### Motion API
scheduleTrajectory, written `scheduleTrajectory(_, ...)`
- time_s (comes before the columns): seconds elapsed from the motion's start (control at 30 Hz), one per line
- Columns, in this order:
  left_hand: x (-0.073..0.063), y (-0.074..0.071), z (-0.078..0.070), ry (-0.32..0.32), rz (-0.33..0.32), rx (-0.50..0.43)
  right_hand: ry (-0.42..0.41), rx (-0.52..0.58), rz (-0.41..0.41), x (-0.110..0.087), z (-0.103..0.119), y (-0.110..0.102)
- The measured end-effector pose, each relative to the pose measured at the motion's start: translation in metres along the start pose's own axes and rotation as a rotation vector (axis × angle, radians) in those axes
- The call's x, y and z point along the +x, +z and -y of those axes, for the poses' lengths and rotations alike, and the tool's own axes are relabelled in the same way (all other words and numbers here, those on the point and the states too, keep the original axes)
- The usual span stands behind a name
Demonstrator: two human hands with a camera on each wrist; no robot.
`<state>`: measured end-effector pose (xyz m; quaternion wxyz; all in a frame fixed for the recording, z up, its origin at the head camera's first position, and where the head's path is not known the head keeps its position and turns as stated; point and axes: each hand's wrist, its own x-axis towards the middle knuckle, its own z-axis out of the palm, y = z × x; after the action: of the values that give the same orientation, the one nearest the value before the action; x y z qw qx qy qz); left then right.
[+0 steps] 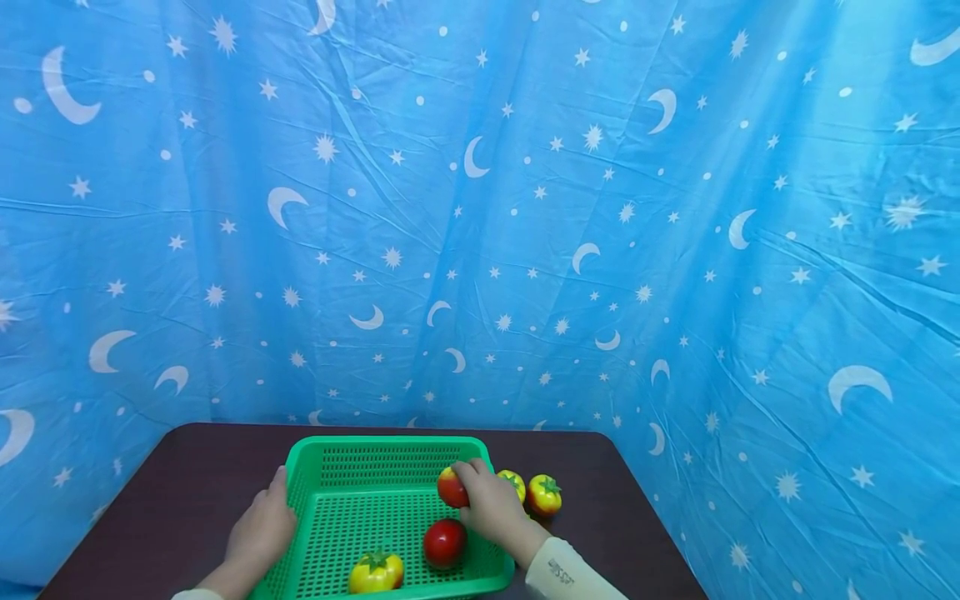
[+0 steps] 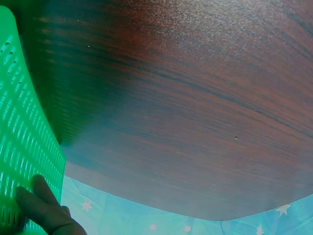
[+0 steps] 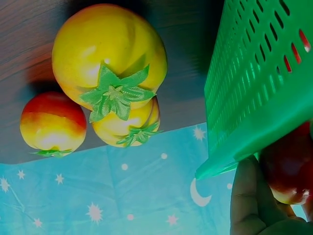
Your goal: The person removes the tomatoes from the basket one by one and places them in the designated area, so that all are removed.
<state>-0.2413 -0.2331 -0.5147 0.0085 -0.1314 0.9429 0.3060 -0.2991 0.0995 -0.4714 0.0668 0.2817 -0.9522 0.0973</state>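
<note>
My right hand (image 1: 495,502) holds a red-and-yellow toy tomato (image 1: 452,487) over the right side of a green plastic basket (image 1: 405,443). In the right wrist view that tomato (image 3: 288,169) shows dark red with a yellow end, partly hidden by the basket rim and the fingers. Inside the basket lie a red toy tomato (image 1: 445,543) and a yellow one with green leaves (image 1: 377,573). My left hand (image 1: 262,527) touches the basket's left side, its fingers (image 2: 41,210) extended along the outer perforated wall.
Right of the basket, toy tomatoes stand on the dark wooden table (image 1: 592,533): a large yellow one (image 3: 107,54), a smaller yellow one (image 3: 128,125) and a red-and-yellow one (image 3: 53,122). A blue curtain (image 1: 480,250) with moons and stars hangs behind the table and along its sides.
</note>
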Motion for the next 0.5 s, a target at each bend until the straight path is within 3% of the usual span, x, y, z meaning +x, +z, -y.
scheduleTrajectory(0.5, -0.0010, 0.0000, -0.0003, -0.005, 0.001, -0.009, -0.008, -0.022, -0.017, 0.0007, -0.0024, 0.0049)
